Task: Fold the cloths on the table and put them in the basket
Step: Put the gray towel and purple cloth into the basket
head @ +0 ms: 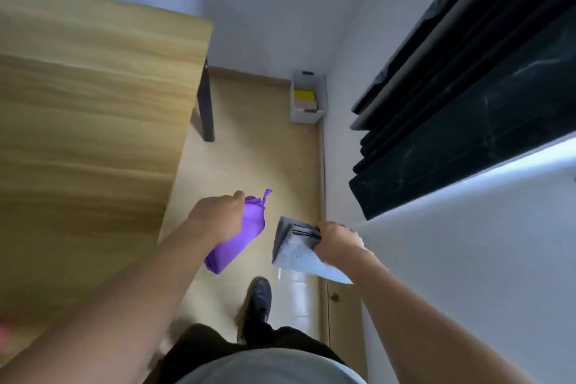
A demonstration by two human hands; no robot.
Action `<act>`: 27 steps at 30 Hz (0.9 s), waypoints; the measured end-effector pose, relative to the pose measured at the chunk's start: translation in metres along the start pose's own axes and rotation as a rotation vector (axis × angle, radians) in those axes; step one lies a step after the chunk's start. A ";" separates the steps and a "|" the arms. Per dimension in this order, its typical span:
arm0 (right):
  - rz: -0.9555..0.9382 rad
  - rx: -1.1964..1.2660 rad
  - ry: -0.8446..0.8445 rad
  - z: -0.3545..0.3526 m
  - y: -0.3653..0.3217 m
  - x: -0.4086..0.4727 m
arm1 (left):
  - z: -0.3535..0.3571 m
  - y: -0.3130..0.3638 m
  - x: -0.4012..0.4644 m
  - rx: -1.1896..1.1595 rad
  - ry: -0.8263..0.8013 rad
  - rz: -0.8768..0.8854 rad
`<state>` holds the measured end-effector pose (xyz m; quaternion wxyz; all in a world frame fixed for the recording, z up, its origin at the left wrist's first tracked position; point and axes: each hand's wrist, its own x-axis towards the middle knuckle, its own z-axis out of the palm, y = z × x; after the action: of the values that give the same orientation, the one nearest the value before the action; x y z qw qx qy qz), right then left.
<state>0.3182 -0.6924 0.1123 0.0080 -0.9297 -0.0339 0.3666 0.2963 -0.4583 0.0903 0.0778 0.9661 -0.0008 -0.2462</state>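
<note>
The purple cloth (241, 238) hangs bunched and creased from the left hand (218, 212), whose grip is closed around its upper end; a thin loop or corner sticks up past the knuckles, and the lower end droops toward the floor (249, 159). No label or writing can be read on it. The grey cloth (299, 251) is folded flat, with two dark stripes near the edge, and the right hand (335, 241) grips it by that striped edge, fingers curled over it; part of the cloth is hidden behind the hand and wrist. Both cloths are held in the air over the floor, just beside each other but apart, to the right of the wooden table (93, 103). Farther off, in the corner by the wall, stands a white basket (307, 97) holding folded cloths, yellow and pink; they are too small to tell more. A dark shoe (257, 299) below is blurred. The edges of the frame are smeared.
</note>
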 end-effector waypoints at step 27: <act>-0.130 -0.070 0.088 -0.273 -0.037 0.257 | -0.248 0.002 0.382 -0.206 0.029 0.159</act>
<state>0.6893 -0.6353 0.1385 0.0008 -0.9405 -0.1068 0.3225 0.7498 -0.4387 0.1235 0.1960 0.9533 -0.0508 -0.2239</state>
